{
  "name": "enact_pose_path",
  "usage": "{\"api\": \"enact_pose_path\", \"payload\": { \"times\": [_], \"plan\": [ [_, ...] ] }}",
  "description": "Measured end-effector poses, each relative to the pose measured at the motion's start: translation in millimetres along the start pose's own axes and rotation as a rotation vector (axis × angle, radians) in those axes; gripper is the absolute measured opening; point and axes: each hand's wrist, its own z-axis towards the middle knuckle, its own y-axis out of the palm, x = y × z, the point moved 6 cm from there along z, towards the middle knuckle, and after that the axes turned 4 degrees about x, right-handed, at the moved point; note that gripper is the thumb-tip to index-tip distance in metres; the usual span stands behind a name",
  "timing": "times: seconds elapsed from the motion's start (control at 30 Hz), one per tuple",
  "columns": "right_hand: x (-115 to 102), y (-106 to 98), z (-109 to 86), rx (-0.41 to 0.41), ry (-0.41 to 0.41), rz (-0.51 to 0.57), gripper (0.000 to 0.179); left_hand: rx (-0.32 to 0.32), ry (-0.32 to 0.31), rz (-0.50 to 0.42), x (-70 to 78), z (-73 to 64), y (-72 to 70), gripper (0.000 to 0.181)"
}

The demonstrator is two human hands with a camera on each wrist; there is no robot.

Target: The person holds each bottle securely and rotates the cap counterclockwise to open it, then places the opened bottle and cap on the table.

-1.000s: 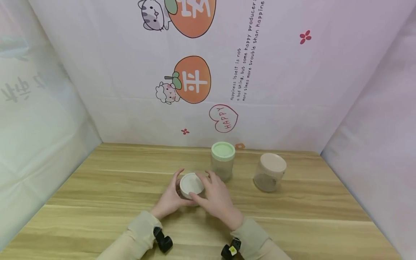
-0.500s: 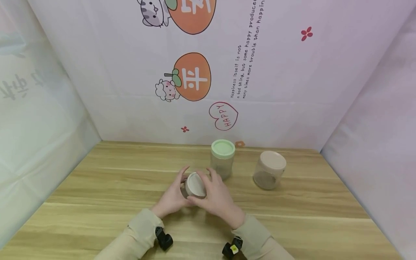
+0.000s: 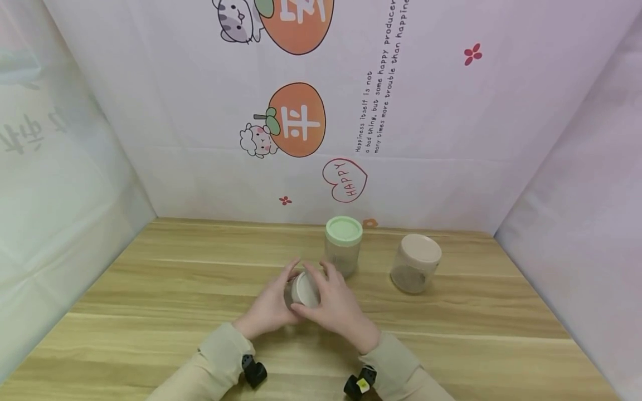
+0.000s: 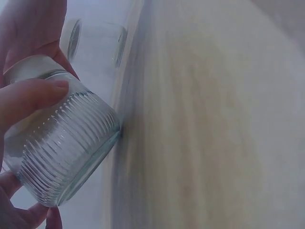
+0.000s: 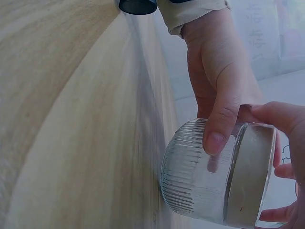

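Observation:
A small ribbed glass jar (image 4: 71,143) with an off-white lid (image 3: 306,291) is tilted over the table, its lid turned to the right. My left hand (image 3: 271,309) holds the glass body, the thumb lying along its side in the right wrist view. Around the lid, the fingers and thumb of my right hand (image 3: 336,303) are curled. The lid sits on the jar's mouth; in the right wrist view the lid's rim (image 5: 250,176) lies flush against the glass. The jar's lower edge is close to the wooden tabletop (image 5: 90,157); whether it touches cannot be told.
A clear jar with a green lid (image 3: 344,229) stands just behind my right hand. Farther right stands a wider clear jar with a beige lid (image 3: 421,248). A printed white cloth (image 3: 426,184) rises at the table's back edge, with pale cloth at both sides.
The held jar has gone from nearly upright to tilted, its lid turning to the right. My left hand has shifted slightly right with it; the two standing jars have stayed put.

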Motion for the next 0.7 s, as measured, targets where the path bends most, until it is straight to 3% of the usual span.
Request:
{"api": "enact_pose_path", "payload": {
  "times": [0.47,0.7],
  "plan": [
    [1.7,-4.3,-1.4,-0.012,-0.01,-0.009,0.066,-0.016,0.028,0.002,1.1,0.1,2.6,0.109],
    [5.4,-7.7,-2.0,-0.013,0.007,0.037,0.065,-0.032,0.037,0.018,2.4,1.7,3.7,0.099]
  ]
}}
